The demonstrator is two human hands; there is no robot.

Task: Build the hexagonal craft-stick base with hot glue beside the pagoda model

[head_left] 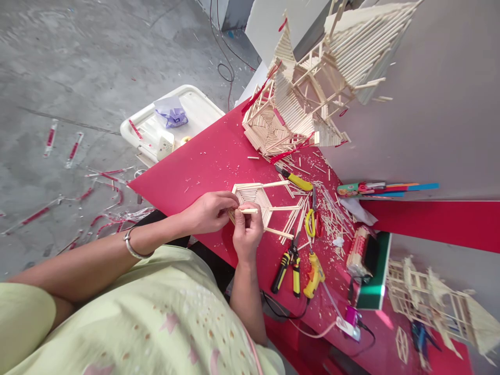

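Note:
A small frame of thin wooden sticks (253,193), with a web-like base and several longer sticks standing out to the right, is in front of me on the red table (187,182). My left hand (214,209) has its fingers pinched at the frame's near left edge; what sits between the fingertips is hidden. Beside it, my right hand (247,234) grips a short wooden stick (249,211) between thumb and fingers, over the near side of the frame. The two hands almost touch.
A large stick-built pavilion model (292,99) stands at the back. To the right lie a yellow utility knife (299,181), scissors (310,223), cutters (288,268), a yellow glue gun (314,276) and scattered sticks (332,208). A power strip (347,328) with cords sits nearer me.

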